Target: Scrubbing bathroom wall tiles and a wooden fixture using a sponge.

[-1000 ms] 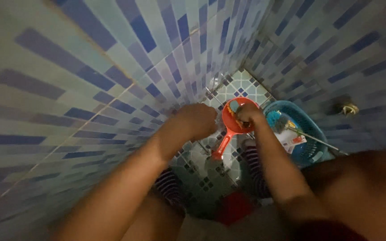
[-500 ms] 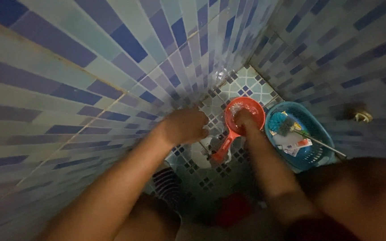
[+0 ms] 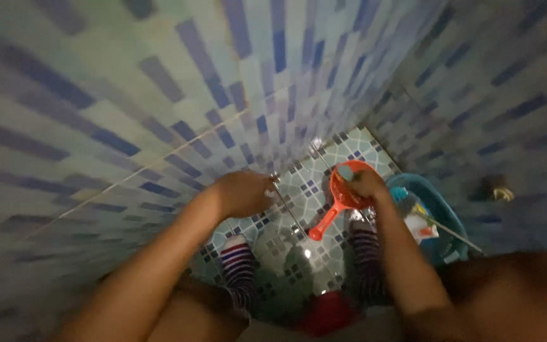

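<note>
Right hand (image 3: 367,184) dips into the round orange plastic dipper (image 3: 343,196), fingers' grip unclear; its handle points toward the loosely curled, nearby left hand (image 3: 243,193).

**Dim tiled corner, bits and pieces around**

We're seeing a blue plastic basket (image 3: 441,212) on the patterned floor tiles (image 3: 311,183), a brush (image 3: 405,201) and packets inside it. Striped socks (image 3: 238,259) below, and a metal wall fitting (image 3: 496,192) at right.

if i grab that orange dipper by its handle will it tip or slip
Probably stiff: the orange dipper looks like moulded plastic. It may tip bowl-down, since the long thin handle sticks out sideways and the right hand is in the bowl. The tiled floor glistens, so it's likely slippery.
</note>
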